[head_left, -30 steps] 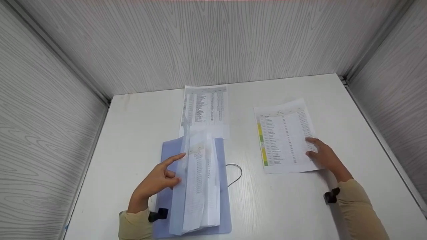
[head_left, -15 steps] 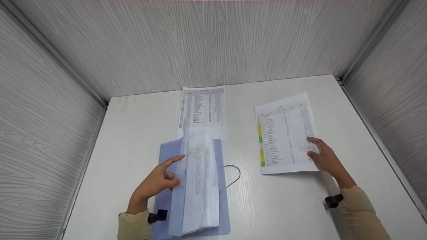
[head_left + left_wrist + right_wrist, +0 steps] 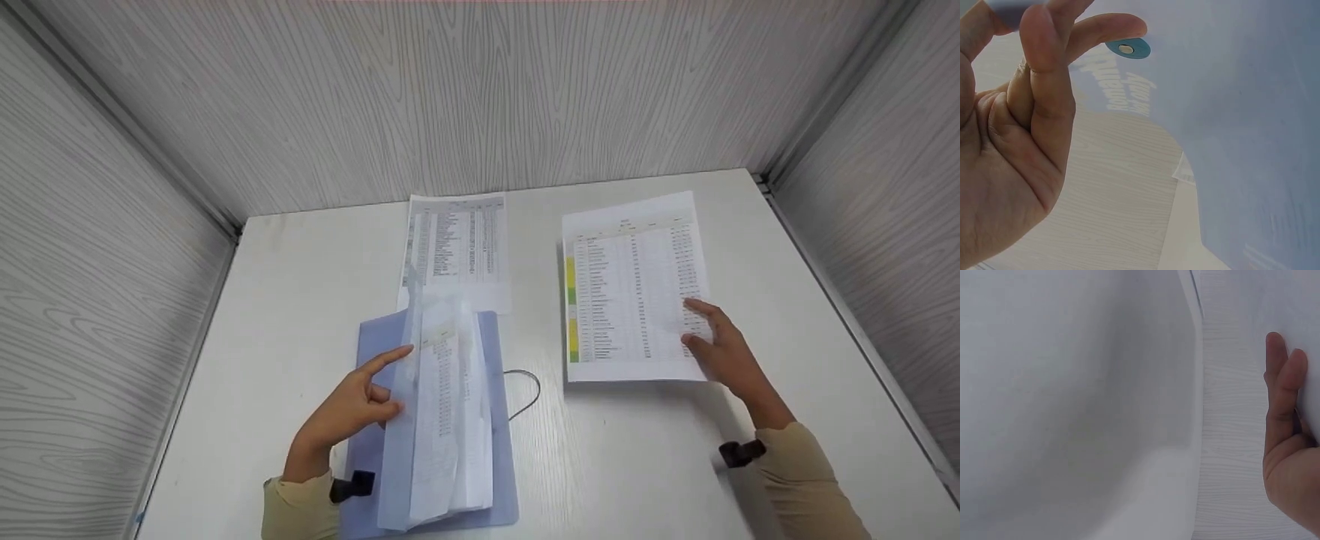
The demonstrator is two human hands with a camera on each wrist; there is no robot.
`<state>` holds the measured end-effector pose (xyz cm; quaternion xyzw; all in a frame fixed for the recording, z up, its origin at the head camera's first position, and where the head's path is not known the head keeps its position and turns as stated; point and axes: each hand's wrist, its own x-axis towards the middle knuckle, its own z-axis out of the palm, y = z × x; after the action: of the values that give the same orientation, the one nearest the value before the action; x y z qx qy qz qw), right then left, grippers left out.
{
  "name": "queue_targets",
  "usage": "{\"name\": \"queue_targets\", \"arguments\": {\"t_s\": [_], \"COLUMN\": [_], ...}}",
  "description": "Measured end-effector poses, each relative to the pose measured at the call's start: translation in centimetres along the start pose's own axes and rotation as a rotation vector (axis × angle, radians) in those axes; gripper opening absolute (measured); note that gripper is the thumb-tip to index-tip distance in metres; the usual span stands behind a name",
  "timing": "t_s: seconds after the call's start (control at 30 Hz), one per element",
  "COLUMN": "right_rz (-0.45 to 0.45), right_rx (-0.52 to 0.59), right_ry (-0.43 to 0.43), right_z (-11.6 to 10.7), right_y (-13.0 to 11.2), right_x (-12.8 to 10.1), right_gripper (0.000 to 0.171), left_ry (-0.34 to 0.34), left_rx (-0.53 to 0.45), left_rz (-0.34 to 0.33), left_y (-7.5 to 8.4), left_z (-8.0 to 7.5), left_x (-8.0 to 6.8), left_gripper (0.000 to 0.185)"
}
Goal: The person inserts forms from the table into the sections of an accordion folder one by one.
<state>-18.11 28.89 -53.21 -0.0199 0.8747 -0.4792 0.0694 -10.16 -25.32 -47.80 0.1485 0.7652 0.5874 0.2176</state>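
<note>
A pale blue folder (image 3: 501, 450) lies open near the front of the white table (image 3: 300, 300), with a stack of printed sheets (image 3: 450, 420) inside it. My left hand (image 3: 352, 409) holds the folder's translucent cover (image 3: 399, 457) upright, thumb and curled fingers on it and the index finger stretched along it. The left wrist view shows that hand (image 3: 1033, 112) against the blue cover (image 3: 1230, 112), beside a round snap button (image 3: 1127, 49). My right hand (image 3: 720, 349) presses flat fingers on the right edge of a printed sheet (image 3: 630, 285) with a yellow-green column. Its fingers (image 3: 1283, 399) look straight in the right wrist view.
Another printed sheet (image 3: 457, 247) lies at the back centre, its near end under the folder. A thin black elastic cord (image 3: 529, 390) loops out from the folder's right side. Grey wood-grain walls (image 3: 112, 225) close in the table on the left, back and right.
The right hand has slid the yellow-green sheet away from me and turned it straighter. The left hand and the raised cover have stayed in place.
</note>
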Motion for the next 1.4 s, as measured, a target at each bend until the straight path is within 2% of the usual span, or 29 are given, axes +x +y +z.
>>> {"name": "queue_targets", "arguments": {"t_s": [0.53, 0.73, 1.0, 1.4], "right_rz": [-0.071, -0.096, -0.101, -0.076], "right_rx": [0.105, 0.093, 0.088, 0.135], "right_ry": [-0.045, -0.024, -0.004, -0.074], "right_z": [3.7, 5.4, 7.4, 9.9], "right_y": [-2.0, -2.0, -2.9, -3.5], "right_x": [1.5, 1.9, 1.9, 1.6], "right_gripper": [0.061, 0.059, 0.057, 0.058], "left_ry": [0.018, 0.022, 0.027, 0.027], "left_rx": [0.030, 0.031, 0.024, 0.024], "left_rz": [0.014, 0.015, 0.009, 0.020], "left_y": [0.0, 0.0, 0.0, 0.0], "left_z": [-0.1, -0.1, 0.0, 0.0], "left_x": [-0.4, -0.4, -0.4, -0.3], "left_gripper": [0.077, 0.076, 0.076, 0.075]}}
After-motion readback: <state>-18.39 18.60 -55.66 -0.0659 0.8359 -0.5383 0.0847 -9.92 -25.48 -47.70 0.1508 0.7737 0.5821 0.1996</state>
